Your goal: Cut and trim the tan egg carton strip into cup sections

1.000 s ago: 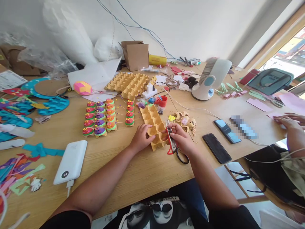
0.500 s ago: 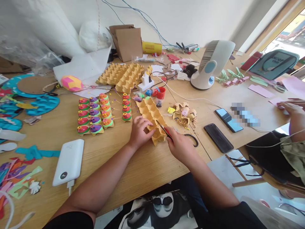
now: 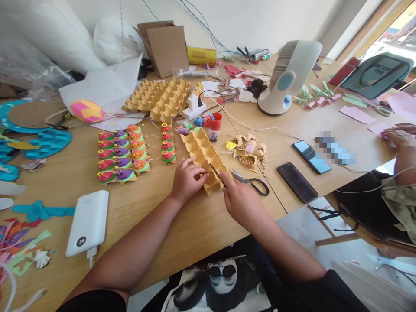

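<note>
A strip of yellow-brown egg carton [image 3: 208, 151] with two rows of cups lies on the table in front of me. My left hand [image 3: 188, 180] grips its near left edge, fingers curled over the side and thumb against a cup. In my right hand [image 3: 242, 201] is a slim dark pointed tool [image 3: 216, 174]; its tip reaches over the cups, and my fist hides its handle, so its exact kind is unclear. Black-handled scissors [image 3: 258, 185] rest on the table just beyond my right hand.
Painted egg-cup figures [image 3: 120, 151] stand in rows to the left. A power bank [image 3: 88, 221], larger egg trays [image 3: 169, 99], a red cup [image 3: 216, 121], carton scraps [image 3: 250, 149], a fan [image 3: 286, 82] and phones [image 3: 297, 182] surround the work. Another person's hand [image 3: 399, 134] is at right.
The view has shifted slightly. My right hand has turned, the tool's tip has moved a little over the cups, and more of the scissors shows. My left hand keeps its hold.
</note>
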Demonstrator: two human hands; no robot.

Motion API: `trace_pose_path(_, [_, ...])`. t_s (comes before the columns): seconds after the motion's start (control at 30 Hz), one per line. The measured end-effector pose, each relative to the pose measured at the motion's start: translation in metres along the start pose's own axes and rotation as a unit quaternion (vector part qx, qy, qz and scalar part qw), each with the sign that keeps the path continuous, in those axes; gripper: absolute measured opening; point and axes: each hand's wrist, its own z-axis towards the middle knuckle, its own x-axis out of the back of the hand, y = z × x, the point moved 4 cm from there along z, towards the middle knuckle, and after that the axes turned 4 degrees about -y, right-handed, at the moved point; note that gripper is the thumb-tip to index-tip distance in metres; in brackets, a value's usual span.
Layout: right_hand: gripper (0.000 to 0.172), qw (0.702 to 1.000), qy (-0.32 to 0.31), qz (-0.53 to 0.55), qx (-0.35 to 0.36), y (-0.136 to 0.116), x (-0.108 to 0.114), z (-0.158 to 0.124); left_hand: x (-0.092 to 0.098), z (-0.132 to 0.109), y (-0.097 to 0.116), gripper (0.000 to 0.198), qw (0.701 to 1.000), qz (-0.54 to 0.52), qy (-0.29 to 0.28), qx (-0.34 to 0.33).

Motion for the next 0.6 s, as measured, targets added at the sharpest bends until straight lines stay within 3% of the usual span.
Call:
trace_pose_path(0.33, [0.060,0.998,-0.018,-0.061,-0.012,-0.006,-0.005,-0.003,0.000,0.000,0.003,0.014,1.000,0.004,-0.004,0.003])
trace_pose_path(0.6, [0.058,0.997,-0.053,-0.049,-0.040,-0.008,0.007,-0.006,0.000,0.000,0.004,0.013,1.000,-0.013,0.018,-0.011])
